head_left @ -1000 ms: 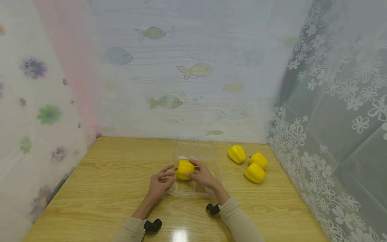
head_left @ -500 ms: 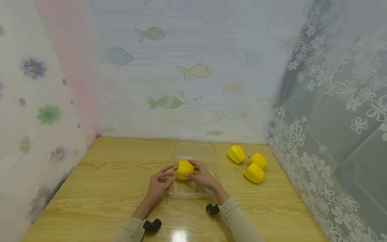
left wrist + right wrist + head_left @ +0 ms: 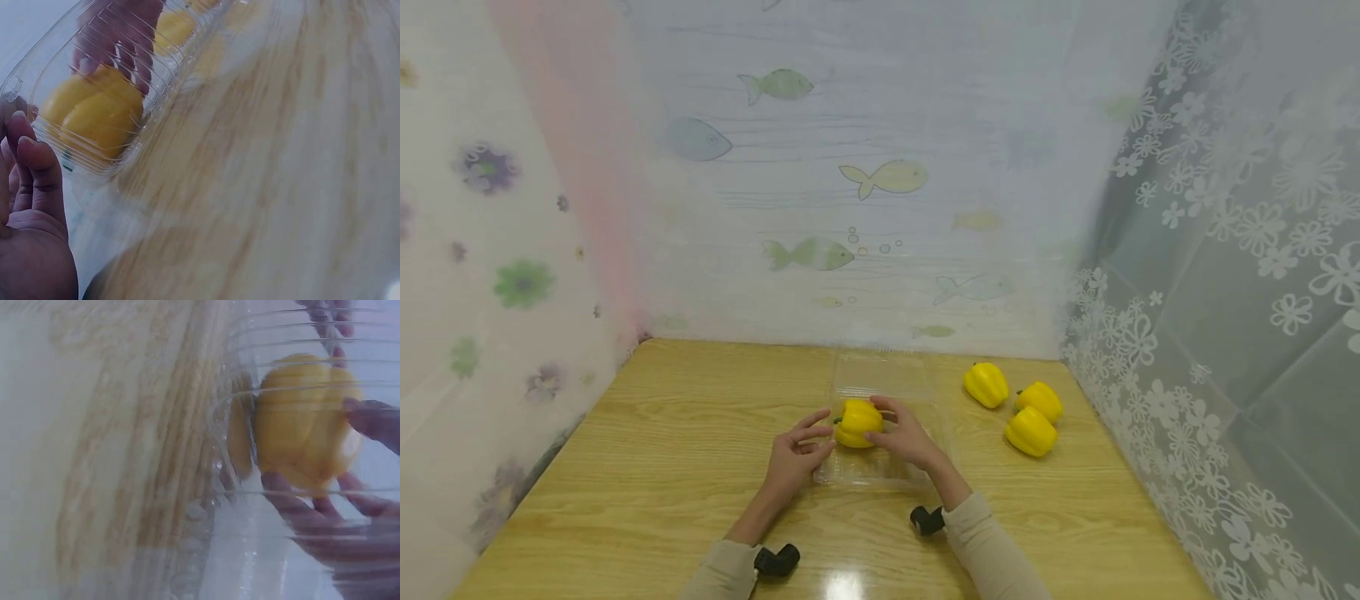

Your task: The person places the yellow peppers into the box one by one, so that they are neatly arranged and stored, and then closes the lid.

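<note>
Right hand (image 3: 904, 435) curls its fingers round the yellow pepper (image 3: 858, 422) inside the clear plastic box (image 3: 880, 385) at the middle of the worktop (image 3: 647, 467), much as it did a second ago. Left hand (image 3: 796, 454) rests relaxed against the box's left edge, its fingers holding nothing, and it has not shifted either. Three more peppers (image 3: 1017, 404) lie unmoved to the right

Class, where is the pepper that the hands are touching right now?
In the head view, the pepper sits in the clear plastic box at mid-table, between the left hand and right hand.
</note>
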A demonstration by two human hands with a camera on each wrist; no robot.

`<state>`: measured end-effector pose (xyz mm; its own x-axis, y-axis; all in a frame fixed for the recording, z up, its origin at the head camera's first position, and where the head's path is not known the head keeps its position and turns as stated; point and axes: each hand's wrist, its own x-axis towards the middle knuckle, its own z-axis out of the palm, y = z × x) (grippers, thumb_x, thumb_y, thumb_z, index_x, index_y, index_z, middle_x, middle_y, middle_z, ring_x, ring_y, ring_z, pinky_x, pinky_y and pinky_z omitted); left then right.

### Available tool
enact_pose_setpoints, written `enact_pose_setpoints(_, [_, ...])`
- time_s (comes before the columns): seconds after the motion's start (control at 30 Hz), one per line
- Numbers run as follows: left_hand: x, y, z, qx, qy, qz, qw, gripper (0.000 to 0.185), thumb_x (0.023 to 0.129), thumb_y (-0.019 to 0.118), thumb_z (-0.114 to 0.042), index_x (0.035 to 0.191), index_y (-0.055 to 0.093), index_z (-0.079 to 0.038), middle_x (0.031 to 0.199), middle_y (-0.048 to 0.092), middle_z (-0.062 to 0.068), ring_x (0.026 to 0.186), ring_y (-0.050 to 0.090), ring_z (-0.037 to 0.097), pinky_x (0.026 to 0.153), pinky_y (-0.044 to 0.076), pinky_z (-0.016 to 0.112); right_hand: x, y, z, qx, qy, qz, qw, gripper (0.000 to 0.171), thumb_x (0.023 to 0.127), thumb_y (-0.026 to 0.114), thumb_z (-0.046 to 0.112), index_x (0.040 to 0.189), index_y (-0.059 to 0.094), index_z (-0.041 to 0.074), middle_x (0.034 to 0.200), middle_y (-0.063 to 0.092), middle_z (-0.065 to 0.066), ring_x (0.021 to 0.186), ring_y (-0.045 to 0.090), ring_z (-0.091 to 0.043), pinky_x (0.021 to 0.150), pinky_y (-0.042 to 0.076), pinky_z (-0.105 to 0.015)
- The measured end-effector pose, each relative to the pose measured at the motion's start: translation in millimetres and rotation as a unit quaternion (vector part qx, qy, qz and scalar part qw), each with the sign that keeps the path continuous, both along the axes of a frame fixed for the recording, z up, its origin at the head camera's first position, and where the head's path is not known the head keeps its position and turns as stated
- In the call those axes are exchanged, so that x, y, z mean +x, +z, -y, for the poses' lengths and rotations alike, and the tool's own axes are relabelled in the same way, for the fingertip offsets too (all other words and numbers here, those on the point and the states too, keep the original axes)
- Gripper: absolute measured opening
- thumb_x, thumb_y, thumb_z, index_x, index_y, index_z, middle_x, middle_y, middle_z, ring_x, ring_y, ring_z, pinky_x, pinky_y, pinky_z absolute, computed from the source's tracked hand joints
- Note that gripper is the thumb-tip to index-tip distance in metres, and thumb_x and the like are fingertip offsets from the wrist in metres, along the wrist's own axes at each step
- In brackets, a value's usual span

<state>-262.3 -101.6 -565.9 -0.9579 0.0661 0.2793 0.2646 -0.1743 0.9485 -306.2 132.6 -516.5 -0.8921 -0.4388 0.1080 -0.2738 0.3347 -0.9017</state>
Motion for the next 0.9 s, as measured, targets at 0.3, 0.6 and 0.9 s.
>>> enact_pose_setpoints(0.3, [-0.8, -1.6, 1, -0.005, 0.002, 0.001, 1.0000, 0.027, 0.090, 0.076, -0.001, 0.114, 0.071, 0.012, 0.148, 0.053, 0.020, 0.056, 0.058, 0.007, 0.046, 0.045, 0.017, 3.2, 10.9, -14, 0.007, -0.008, -0.022, 1.000, 0.063, 0.098, 0.069, 0.012, 0.153, 0.040, 0.000, 0.157, 0.038, -0.023, 0.139, 0.042, -0.048, 0.103, 0.048, -0.058])
enact_pose_setpoints(0.6, [0.3, 0.2, 1, -0.015, 0.009, -0.008, 0.9998, 0.027, 0.090, 0.075, 0.000, 0.114, 0.071, 0.013, 0.147, 0.053, 0.022, 0.050, 0.050, 0.005, 0.045, 0.044, 0.017, 3.5, 47.9, -38, -0.020, -0.003, -0.043, 0.999, 0.057, 0.101, 0.064, 0.010, 0.153, 0.041, 0.003, 0.158, 0.038, -0.022, 0.139, 0.044, -0.045, 0.104, 0.050, -0.049])
enact_pose_setpoints(0.9, [1.8, 0.2, 1, -0.013, 0.008, -0.008, 0.9999, 0.028, 0.090, 0.075, 0.000, 0.114, 0.070, 0.014, 0.147, 0.053, 0.024, 0.050, 0.051, 0.006, 0.045, 0.044, 0.018, 3.8, 62.1, -73, -0.110, -0.074, -0.093, 0.987, 0.045, 0.100, 0.064, 0.004, 0.143, 0.052, -0.001, 0.142, 0.053, -0.022, 0.129, 0.053, -0.041, 0.100, 0.053, -0.029])
